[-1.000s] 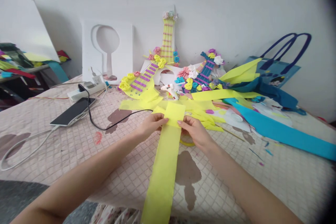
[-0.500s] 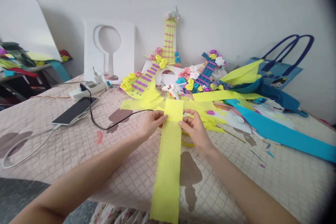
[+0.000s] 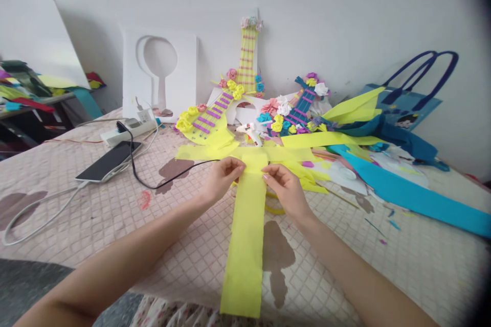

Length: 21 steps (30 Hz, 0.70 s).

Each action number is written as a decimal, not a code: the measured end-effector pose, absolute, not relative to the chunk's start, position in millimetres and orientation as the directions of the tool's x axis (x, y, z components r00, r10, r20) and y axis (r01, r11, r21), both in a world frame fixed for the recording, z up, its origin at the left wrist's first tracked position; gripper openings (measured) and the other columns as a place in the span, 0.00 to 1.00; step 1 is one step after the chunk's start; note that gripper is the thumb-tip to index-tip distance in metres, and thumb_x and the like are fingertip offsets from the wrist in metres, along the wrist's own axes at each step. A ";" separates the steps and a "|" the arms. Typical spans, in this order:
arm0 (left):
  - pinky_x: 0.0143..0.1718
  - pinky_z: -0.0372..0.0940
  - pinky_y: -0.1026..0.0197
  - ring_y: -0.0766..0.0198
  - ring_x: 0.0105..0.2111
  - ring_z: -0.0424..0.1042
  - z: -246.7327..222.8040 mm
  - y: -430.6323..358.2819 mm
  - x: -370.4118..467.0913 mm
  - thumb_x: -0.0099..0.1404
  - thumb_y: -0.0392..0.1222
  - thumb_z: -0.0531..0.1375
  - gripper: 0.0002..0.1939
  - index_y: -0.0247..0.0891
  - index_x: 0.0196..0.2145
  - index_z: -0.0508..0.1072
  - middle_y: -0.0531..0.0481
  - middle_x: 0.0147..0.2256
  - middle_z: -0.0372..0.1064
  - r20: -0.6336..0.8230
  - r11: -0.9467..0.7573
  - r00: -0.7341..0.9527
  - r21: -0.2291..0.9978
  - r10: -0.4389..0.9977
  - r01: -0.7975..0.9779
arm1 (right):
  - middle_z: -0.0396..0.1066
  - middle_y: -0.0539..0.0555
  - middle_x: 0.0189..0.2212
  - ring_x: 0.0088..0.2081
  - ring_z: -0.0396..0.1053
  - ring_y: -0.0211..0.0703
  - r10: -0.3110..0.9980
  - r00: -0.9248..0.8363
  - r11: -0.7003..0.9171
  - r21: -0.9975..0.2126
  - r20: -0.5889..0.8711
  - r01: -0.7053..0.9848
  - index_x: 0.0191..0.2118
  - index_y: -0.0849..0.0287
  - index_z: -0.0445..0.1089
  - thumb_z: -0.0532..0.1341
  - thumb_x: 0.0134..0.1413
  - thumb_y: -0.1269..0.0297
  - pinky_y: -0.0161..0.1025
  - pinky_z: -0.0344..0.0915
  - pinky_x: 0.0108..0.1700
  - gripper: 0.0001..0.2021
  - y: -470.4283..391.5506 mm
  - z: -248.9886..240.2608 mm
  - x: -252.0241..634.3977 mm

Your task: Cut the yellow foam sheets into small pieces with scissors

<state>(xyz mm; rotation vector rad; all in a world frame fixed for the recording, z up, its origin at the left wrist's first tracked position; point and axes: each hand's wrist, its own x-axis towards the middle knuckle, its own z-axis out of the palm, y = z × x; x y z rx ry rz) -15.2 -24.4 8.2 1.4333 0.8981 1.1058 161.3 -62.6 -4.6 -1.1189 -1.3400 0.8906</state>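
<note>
A long strip of yellow crepe paper (image 3: 247,235) runs from between my hands down toward the table's front edge. My left hand (image 3: 226,176) pinches its left edge near the far end, thumb against fingers. On the opposite edge, at about the same height, my right hand (image 3: 284,184) pinches the paper too. The far end of the strip looks folded over between the fingertips. Just beyond it lie more yellow paper pieces (image 3: 291,154) and a white glue gun (image 3: 251,134).
Paper-flower guitars (image 3: 215,112) lean at the wall beside a white cut-out board (image 3: 184,71). To the left are a phone (image 3: 109,161) and a power strip (image 3: 132,130) with cables. A blue paper strip (image 3: 414,196) and a blue bag (image 3: 425,110) are on the right.
The paper's far end, which stood up above my fingers, is now lower and folded over. Its near end has drawn slightly away from me. Both hands keep their places at its edges.
</note>
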 end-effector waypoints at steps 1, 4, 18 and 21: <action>0.24 0.60 0.67 0.71 0.23 0.63 8.8 -24.5 -15.4 0.56 0.47 0.60 0.12 0.33 0.30 0.68 0.52 0.24 0.64 0.167 -0.164 0.286 0.986 0.943 -0.036 | 0.65 0.50 0.30 0.31 0.62 0.38 0.959 0.078 0.264 -0.957 0.274 0.117 0.34 0.56 0.67 0.60 0.50 0.64 0.34 0.60 0.34 0.05 -62.5 -4.5 161.4; 0.27 0.61 0.66 0.70 0.25 0.64 7.4 -22.9 -16.4 0.52 0.44 0.64 0.13 0.33 0.32 0.70 0.51 0.26 0.65 0.215 -0.212 0.306 0.976 0.927 -0.044 | 0.66 0.50 0.31 0.32 0.63 0.38 0.961 0.081 0.260 -0.963 0.266 0.073 0.35 0.56 0.67 0.61 0.49 0.63 0.34 0.61 0.35 0.06 -62.8 -3.5 160.4; 0.31 0.61 0.64 0.66 0.27 0.66 2.4 -24.5 -17.7 0.54 0.43 0.62 0.10 0.36 0.33 0.70 0.50 0.27 0.67 0.357 -0.397 0.259 0.910 0.897 0.119 | 0.70 0.53 0.31 0.33 0.67 0.43 0.914 0.146 0.339 -0.910 0.379 0.239 0.35 0.56 0.69 0.61 0.49 0.62 0.39 0.64 0.37 0.07 -67.2 -0.9 158.3; 0.31 0.61 0.64 0.66 0.27 0.66 4.9 -26.1 -18.3 0.55 0.44 0.61 0.08 0.37 0.31 0.71 0.50 0.27 0.67 0.385 -0.433 0.254 0.885 0.887 0.172 | 0.69 0.53 0.31 0.33 0.67 0.43 0.899 0.151 0.361 -0.891 0.411 0.276 0.34 0.56 0.69 0.61 0.50 0.62 0.40 0.64 0.37 0.06 -68.3 -0.8 158.8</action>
